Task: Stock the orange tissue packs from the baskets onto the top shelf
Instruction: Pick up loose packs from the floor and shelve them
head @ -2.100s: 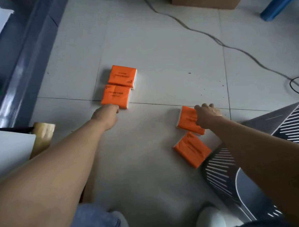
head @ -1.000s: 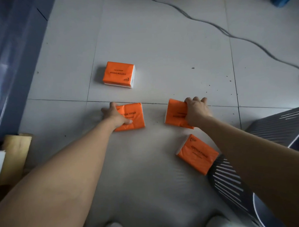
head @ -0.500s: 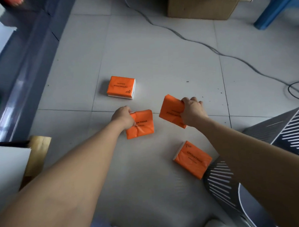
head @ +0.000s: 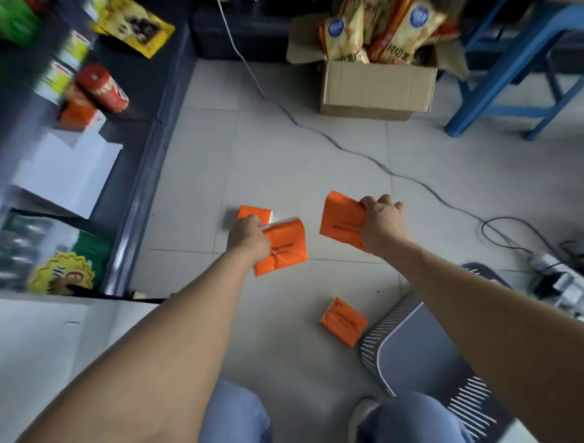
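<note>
Head view: my left hand point(head: 248, 238) grips one orange pack point(head: 285, 251), my right hand point(head: 381, 225) grips a second pack point(head: 340, 219) — the pick-up step. Next, I think, both go up onto the top shelf.

One grey basket point(head: 416, 343). Orange tissue, four in all: near pack point(head: 343, 321) beside the basket; beyond it far pack point(head: 253, 211), left pack point(head: 285, 248) in left hand point(head: 248, 238), right pack point(head: 340, 219) in right hand point(head: 382, 224).
</note>
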`<action>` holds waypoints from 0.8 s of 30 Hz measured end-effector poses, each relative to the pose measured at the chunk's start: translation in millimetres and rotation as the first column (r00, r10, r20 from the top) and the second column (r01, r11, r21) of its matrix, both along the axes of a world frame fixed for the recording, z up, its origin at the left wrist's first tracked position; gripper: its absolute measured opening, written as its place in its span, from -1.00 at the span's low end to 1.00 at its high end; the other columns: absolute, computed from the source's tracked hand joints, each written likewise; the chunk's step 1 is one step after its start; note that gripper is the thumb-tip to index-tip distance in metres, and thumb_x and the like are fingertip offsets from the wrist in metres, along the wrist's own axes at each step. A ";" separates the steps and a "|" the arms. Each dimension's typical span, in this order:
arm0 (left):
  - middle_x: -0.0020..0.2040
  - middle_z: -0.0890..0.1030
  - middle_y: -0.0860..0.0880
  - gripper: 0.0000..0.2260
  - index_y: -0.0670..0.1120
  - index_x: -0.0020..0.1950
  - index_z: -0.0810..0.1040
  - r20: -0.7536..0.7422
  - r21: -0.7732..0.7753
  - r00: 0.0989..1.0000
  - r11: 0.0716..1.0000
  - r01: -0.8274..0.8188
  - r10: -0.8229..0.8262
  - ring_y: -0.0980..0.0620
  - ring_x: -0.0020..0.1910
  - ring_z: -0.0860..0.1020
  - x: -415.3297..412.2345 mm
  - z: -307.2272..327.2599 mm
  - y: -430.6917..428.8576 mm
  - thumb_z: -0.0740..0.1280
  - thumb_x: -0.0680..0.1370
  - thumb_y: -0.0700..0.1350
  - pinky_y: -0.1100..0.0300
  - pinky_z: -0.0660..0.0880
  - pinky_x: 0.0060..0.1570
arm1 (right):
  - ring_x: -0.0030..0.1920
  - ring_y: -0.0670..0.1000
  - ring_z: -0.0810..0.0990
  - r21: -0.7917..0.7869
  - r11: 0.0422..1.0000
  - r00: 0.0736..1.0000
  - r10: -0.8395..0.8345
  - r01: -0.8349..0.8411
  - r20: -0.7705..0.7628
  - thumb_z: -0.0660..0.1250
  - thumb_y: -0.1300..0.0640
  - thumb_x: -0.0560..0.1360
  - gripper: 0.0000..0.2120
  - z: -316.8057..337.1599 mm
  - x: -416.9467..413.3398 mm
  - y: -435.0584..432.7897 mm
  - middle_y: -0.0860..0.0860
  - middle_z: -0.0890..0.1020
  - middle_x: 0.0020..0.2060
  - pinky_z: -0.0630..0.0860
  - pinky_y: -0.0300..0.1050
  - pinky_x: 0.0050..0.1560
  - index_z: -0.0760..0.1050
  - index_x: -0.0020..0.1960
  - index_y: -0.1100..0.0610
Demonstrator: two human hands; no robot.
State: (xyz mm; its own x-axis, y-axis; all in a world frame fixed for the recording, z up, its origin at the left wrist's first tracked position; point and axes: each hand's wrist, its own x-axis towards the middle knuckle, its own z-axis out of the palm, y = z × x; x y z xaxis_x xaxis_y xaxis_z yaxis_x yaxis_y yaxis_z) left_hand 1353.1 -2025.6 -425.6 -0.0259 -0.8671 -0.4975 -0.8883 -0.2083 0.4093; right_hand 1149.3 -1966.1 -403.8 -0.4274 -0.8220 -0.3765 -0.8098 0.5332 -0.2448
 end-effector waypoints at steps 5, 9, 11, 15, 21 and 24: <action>0.29 0.48 -0.14 -0.64 -0.13 0.25 0.48 -0.057 -0.034 0.998 0.999 -0.019 0.017 -0.13 0.25 0.48 -6.2 147.4 9.0 0.34 0.46 -0.26 0.12 0.43 0.19 | 0.22 0.16 0.32 -0.091 0.996 1.000 0.023 -0.023 0.000 0.30 0.29 0.47 -0.51 143.7 1.1 -2.0 0.11 0.39 0.19 0.45 0.01 0.07 0.33 0.37 0.07; 0.24 0.54 -0.12 -0.66 -0.13 0.22 0.51 -0.136 -0.069 0.986 0.992 -0.104 0.094 -0.11 0.22 0.51 3.0 275.3 9.1 0.37 0.45 -0.26 0.13 0.45 0.15 | 0.22 0.16 0.32 -0.176 0.983 0.999 0.054 -0.054 -0.005 0.33 0.27 0.47 -0.49 266.4 10.4 -6.1 0.11 0.41 0.19 0.45 0.05 0.12 0.35 0.38 0.04; 0.22 0.56 -0.13 -0.67 -0.14 0.19 0.53 -0.170 -0.108 0.979 0.986 -0.127 0.108 -0.11 0.20 0.53 13.6 338.6 7.7 0.40 0.43 -0.25 0.13 0.46 0.14 | 0.23 0.17 0.32 -0.213 0.973 0.996 0.085 -0.089 -0.029 0.29 0.27 0.48 -0.50 326.5 19.8 -8.9 0.12 0.41 0.20 0.43 0.06 0.13 0.35 0.38 0.02; 0.24 0.55 -0.12 -0.54 -0.16 0.25 0.51 -0.198 -0.192 0.977 0.974 -0.123 0.084 -0.10 0.20 0.53 47.4 459.7 11.6 0.47 0.36 -0.27 0.12 0.48 0.17 | 0.24 0.21 0.31 -0.308 0.938 0.987 0.155 -0.160 -0.038 0.24 0.29 0.46 -0.49 433.8 50.8 -13.0 0.14 0.39 0.23 0.39 0.03 0.16 0.35 0.39 0.03; 0.12 0.58 -0.11 -0.59 -0.15 0.15 0.55 -0.217 -0.371 0.970 0.911 -0.182 0.105 -0.08 0.06 0.56 115.6 595.4 35.8 0.48 0.32 -0.30 0.12 0.51 -0.02 | 0.24 0.23 0.32 -0.479 0.825 0.947 0.318 -0.301 -0.048 0.15 0.28 0.49 -0.52 558.5 110.3 -22.1 0.15 0.39 0.22 0.38 0.04 0.18 0.37 0.38 0.02; 0.12 0.57 -0.10 -0.59 -0.13 0.16 0.54 -0.221 -0.459 0.961 0.852 -0.252 0.165 -0.05 0.02 0.54 153.1 638.3 56.8 0.48 0.33 -0.29 0.16 0.46 -0.06 | 0.22 0.23 0.33 -0.566 0.713 0.894 0.437 -0.413 -0.103 0.12 0.30 0.49 -0.53 603.5 143.2 -27.7 0.15 0.41 0.22 0.36 0.00 0.19 0.40 0.36 0.04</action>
State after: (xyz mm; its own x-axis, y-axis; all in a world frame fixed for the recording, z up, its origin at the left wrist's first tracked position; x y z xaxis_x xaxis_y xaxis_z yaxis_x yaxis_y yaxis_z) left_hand 1506.2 -1968.7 212.7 0.1379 -0.9902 -0.0242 -0.7555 -0.1209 0.6439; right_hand 1292.6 -1993.8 199.7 0.0233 -0.9792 0.2014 -0.9017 -0.1076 -0.4189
